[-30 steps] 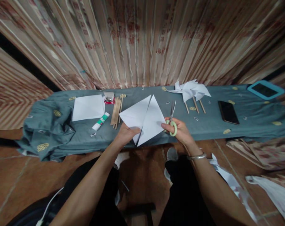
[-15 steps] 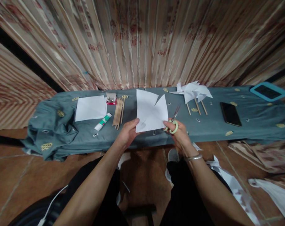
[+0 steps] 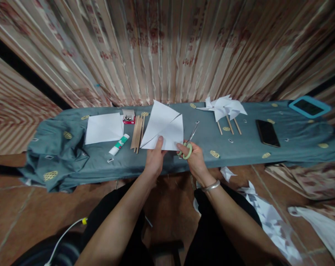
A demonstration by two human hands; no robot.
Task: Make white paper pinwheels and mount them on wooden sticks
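Between my hands is a white paper sheet with cuts running in from its upper right and lower left corners. My left hand grips its bottom edge, thumb on top. My right hand has scissors with pale green handles around its fingers, blades pointing up and right, and its thumb meets the sheet's lower right corner. Left of the sheet lie several wooden sticks, a glue stick and a small red box of metal pieces. White paper pinwheels on sticks lie to the right.
A stack of white paper lies on the left of the cloth-covered bench. A black phone and a blue-framed tablet are at the right. Paper pinwheels or scraps lie on the floor. A curtain hangs behind.
Both hands have moved left with the paper, which is now turned so that a lower left cut shows. My left thumb has shifted further onto the sheet. The scissors stay in my right hand.
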